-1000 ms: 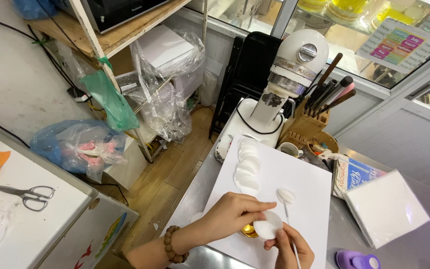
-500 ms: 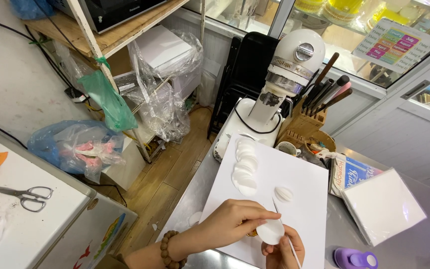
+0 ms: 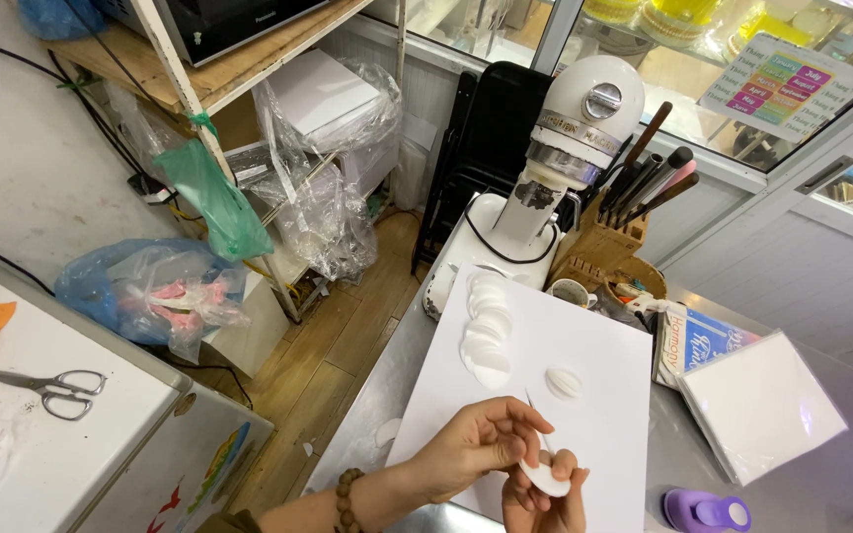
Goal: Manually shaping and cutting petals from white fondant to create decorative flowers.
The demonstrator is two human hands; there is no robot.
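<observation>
Both hands low over white board (image 3: 594, 395): right hand (image 3: 545, 503) pinching white paste disc (image 3: 545, 479), left hand (image 3: 476, 449) closed on thin pick (image 3: 537, 424) touching it; beyond, stacked discs (image 3: 486, 331), knife block (image 3: 604, 247), stand mixer (image 3: 555, 158).

White board (image 3: 604, 395) bare right of hands; mixer (image 3: 555, 148), knife block (image 3: 599, 247) behind.

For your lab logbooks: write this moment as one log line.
left hand: pinching white disc | right hand: cradling disc underneath | thin stick: between fingers | white board: stacked discs, one folded piece
</observation>
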